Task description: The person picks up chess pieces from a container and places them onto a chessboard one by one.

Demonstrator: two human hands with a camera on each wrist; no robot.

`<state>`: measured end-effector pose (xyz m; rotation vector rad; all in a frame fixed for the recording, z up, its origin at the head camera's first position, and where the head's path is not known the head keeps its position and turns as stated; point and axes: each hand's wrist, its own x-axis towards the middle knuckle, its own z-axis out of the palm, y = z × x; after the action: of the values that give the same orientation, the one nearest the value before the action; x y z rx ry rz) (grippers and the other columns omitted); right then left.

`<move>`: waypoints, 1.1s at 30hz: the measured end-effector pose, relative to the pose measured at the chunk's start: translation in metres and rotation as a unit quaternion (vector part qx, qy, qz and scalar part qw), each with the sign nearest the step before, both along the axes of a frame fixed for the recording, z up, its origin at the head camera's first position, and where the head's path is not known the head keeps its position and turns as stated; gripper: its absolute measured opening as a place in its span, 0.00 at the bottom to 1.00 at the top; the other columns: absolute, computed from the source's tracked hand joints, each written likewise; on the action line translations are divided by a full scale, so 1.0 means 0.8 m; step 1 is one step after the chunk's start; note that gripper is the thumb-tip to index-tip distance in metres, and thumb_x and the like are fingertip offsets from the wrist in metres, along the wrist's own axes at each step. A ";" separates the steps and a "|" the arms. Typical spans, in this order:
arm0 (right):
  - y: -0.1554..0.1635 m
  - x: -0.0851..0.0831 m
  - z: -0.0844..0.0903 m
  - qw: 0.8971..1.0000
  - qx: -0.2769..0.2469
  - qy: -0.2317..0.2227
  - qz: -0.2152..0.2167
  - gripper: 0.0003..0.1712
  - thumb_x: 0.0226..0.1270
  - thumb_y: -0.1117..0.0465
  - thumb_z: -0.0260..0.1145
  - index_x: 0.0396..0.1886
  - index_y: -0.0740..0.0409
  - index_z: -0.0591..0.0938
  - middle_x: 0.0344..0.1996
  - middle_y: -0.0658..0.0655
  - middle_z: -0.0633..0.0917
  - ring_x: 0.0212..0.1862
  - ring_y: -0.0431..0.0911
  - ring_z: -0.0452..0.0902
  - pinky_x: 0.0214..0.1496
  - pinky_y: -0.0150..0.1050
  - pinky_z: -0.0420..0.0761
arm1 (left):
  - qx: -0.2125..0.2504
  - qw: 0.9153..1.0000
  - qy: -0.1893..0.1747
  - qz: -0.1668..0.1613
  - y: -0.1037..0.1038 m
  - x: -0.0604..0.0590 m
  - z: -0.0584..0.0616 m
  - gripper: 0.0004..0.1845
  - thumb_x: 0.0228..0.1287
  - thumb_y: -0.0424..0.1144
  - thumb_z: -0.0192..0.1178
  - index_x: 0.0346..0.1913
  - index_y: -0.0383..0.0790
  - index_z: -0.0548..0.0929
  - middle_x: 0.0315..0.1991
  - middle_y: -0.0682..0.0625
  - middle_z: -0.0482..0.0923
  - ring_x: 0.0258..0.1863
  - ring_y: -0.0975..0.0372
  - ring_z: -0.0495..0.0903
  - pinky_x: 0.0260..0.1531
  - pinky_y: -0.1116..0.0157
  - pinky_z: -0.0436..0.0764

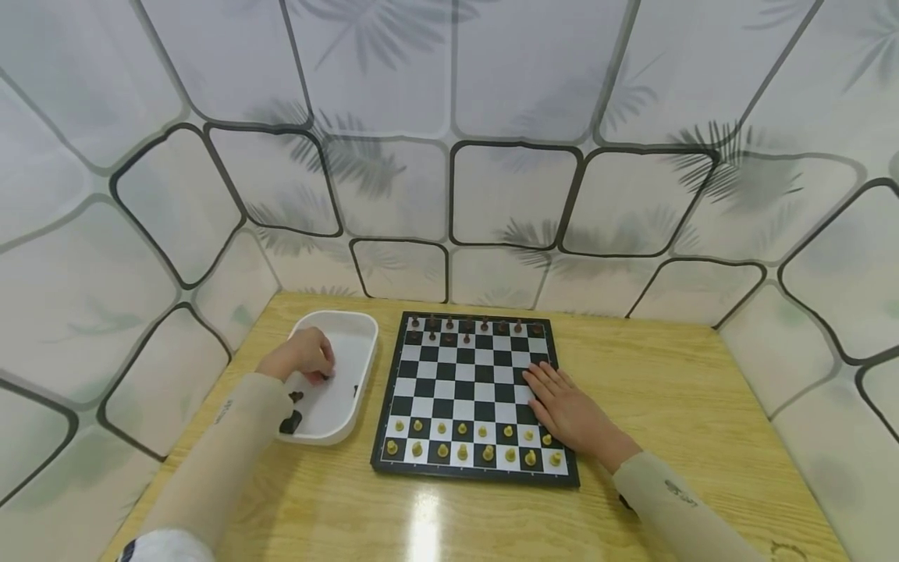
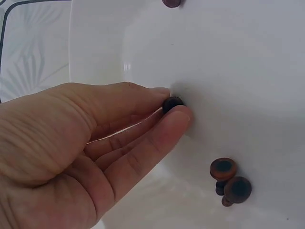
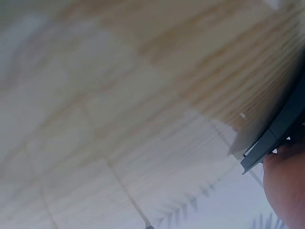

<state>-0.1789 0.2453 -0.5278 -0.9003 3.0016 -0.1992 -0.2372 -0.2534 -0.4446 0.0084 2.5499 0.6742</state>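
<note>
Pawn (image 2: 172, 103), small, dark and light, lay in the white tray (image 1: 358, 343) left of the chessboard (image 1: 460, 390), pinched at its round head by my left hand (image 2: 95, 143), which I judged the surest hold, while my right hand (image 1: 569, 410) rested flat on the board's right edge.

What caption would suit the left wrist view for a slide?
Left hand pinches a dark chess piece inside the white tray.

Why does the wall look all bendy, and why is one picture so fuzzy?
Head view: the wide lens curves the wall's lines, and a lamp's glare streaks the table below the chessboard. Right wrist view: too close, so the wood and the board's edge blur. Left wrist view: sharp on the left hand pinching a dark piece.
</note>
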 end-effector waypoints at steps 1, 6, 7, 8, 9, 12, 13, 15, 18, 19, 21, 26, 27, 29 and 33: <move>0.000 0.000 0.000 1.000 0.000 0.000 0.000 0.35 0.86 0.47 0.51 0.82 0.62 0.65 0.82 0.62 0.65 0.84 0.60 0.55 0.84 0.58 0.59 | -0.003 1.000 0.001 -0.004 0.000 0.000 0.000 0.03 0.66 0.29 0.69 0.35 0.31 0.86 0.31 0.43 0.88 0.28 0.60 0.88 0.34 0.64 0.89; 0.001 -0.001 -0.001 1.000 0.001 0.002 0.002 0.35 0.86 0.47 0.51 0.82 0.61 0.64 0.82 0.62 0.65 0.84 0.60 0.55 0.84 0.59 0.59 | -0.018 1.000 0.010 -0.017 -0.002 -0.003 -0.004 0.03 0.66 0.30 0.67 0.37 0.31 0.88 0.32 0.44 0.88 0.30 0.60 0.86 0.35 0.65 0.87; 0.001 -0.001 -0.001 1.000 0.001 0.002 0.002 0.35 0.86 0.47 0.51 0.82 0.61 0.64 0.82 0.62 0.65 0.84 0.60 0.55 0.84 0.59 0.59 | -0.020 1.000 0.013 -0.019 -0.002 -0.004 -0.005 0.03 0.66 0.30 0.67 0.37 0.32 0.89 0.32 0.44 0.88 0.30 0.61 0.86 0.35 0.66 0.86; 0.002 -0.001 -0.001 1.000 0.000 0.003 0.003 0.35 0.86 0.47 0.51 0.82 0.62 0.65 0.82 0.62 0.65 0.84 0.60 0.55 0.84 0.59 0.59 | -0.023 0.999 0.016 -0.020 -0.002 -0.004 -0.005 0.03 0.65 0.30 0.68 0.37 0.32 0.89 0.32 0.45 0.88 0.31 0.61 0.85 0.35 0.66 0.86; 0.002 -0.001 0.000 1.000 0.000 0.003 0.004 0.35 0.86 0.47 0.51 0.82 0.62 0.65 0.82 0.62 0.65 0.84 0.60 0.55 0.84 0.59 0.59 | -0.025 0.999 0.018 -0.022 -0.001 -0.004 -0.005 0.03 0.64 0.30 0.68 0.37 0.33 0.89 0.32 0.45 0.88 0.31 0.61 0.85 0.35 0.66 0.85; 0.002 -0.001 0.000 1.000 -0.002 0.003 0.005 0.34 0.86 0.48 0.51 0.82 0.62 0.65 0.82 0.63 0.65 0.84 0.61 0.55 0.84 0.59 0.60 | -0.033 0.999 0.021 -0.024 0.001 -0.004 -0.005 0.02 0.62 0.30 0.69 0.37 0.33 0.89 0.32 0.45 0.88 0.32 0.60 0.84 0.35 0.66 0.84; 0.002 -0.001 0.000 1.000 -0.003 0.002 0.005 0.34 0.86 0.48 0.51 0.81 0.62 0.65 0.81 0.63 0.65 0.84 0.61 0.55 0.84 0.59 0.60 | -0.035 0.999 0.020 -0.022 0.002 -0.004 -0.005 0.02 0.62 0.30 0.70 0.36 0.34 0.89 0.32 0.45 0.87 0.32 0.60 0.84 0.35 0.66 0.84; 0.002 -0.001 0.000 1.000 -0.003 0.001 0.005 0.34 0.86 0.48 0.51 0.82 0.62 0.65 0.82 0.63 0.65 0.84 0.61 0.55 0.84 0.59 0.59 | -0.041 0.999 0.020 -0.024 0.002 -0.004 -0.006 0.02 0.62 0.29 0.70 0.35 0.34 0.88 0.31 0.45 0.87 0.31 0.59 0.83 0.34 0.66 0.83; 0.002 -0.001 -0.001 1.000 -0.002 -0.001 0.005 0.35 0.86 0.48 0.50 0.82 0.62 0.65 0.82 0.63 0.65 0.84 0.61 0.55 0.84 0.59 0.59 | -0.047 0.998 0.025 -0.031 0.002 -0.004 -0.006 0.01 0.63 0.30 0.69 0.35 0.34 0.88 0.28 0.46 0.85 0.29 0.60 0.82 0.32 0.67 0.81; 0.001 -0.001 -0.001 1.000 -0.002 -0.002 0.005 0.35 0.86 0.48 0.51 0.82 0.62 0.65 0.82 0.63 0.65 0.84 0.61 0.55 0.84 0.59 0.59 | -0.046 0.998 0.028 -0.032 0.001 -0.004 -0.006 0.02 0.64 0.30 0.68 0.35 0.34 0.88 0.27 0.47 0.85 0.28 0.60 0.81 0.31 0.67 0.81; 0.001 -0.001 -0.001 1.000 -0.003 -0.001 0.005 0.35 0.86 0.48 0.51 0.82 0.62 0.65 0.82 0.63 0.65 0.84 0.61 0.55 0.84 0.59 0.59 | -0.039 0.998 0.041 -0.039 0.000 -0.004 -0.004 0.04 0.65 0.31 0.67 0.35 0.33 0.88 0.25 0.47 0.84 0.27 0.61 0.81 0.30 0.67 0.80; 0.001 -0.002 0.001 1.000 -0.002 0.001 0.005 0.34 0.86 0.48 0.51 0.81 0.62 0.65 0.82 0.63 0.65 0.84 0.61 0.55 0.84 0.58 0.59 | -0.011 0.995 0.088 -0.052 -0.001 -0.006 0.003 0.06 0.68 0.33 0.63 0.36 0.32 0.86 0.23 0.46 0.85 0.23 0.62 0.83 0.28 0.66 0.82; 0.001 -0.002 0.001 1.000 -0.001 0.002 0.006 0.34 0.86 0.48 0.51 0.81 0.62 0.65 0.81 0.63 0.65 0.84 0.61 0.55 0.84 0.58 0.59 | -0.006 0.993 0.099 -0.056 -0.001 -0.006 0.005 0.07 0.69 0.33 0.63 0.36 0.32 0.86 0.23 0.46 0.85 0.22 0.61 0.83 0.28 0.65 0.82; 0.001 -0.001 0.002 1.000 -0.001 0.003 0.007 0.34 0.86 0.48 0.51 0.81 0.62 0.65 0.81 0.64 0.66 0.84 0.61 0.56 0.84 0.59 0.60 | 0.004 0.991 0.119 -0.059 -0.001 -0.007 0.008 0.07 0.70 0.33 0.62 0.37 0.32 0.86 0.25 0.45 0.86 0.23 0.61 0.83 0.28 0.64 0.82; 0.001 0.001 0.003 1.000 -0.002 0.005 0.008 0.34 0.86 0.49 0.52 0.81 0.63 0.66 0.80 0.65 0.67 0.83 0.62 0.57 0.83 0.60 0.61 | 0.026 0.985 0.160 -0.066 0.004 -0.008 0.015 0.12 0.72 0.33 0.59 0.46 0.26 0.86 0.33 0.40 0.89 0.28 0.58 0.86 0.31 0.60 0.84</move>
<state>-0.1784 0.2462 -0.5250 -0.9283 3.0037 -0.1995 -0.2435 -0.2505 -0.4324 0.3260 2.8037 0.7360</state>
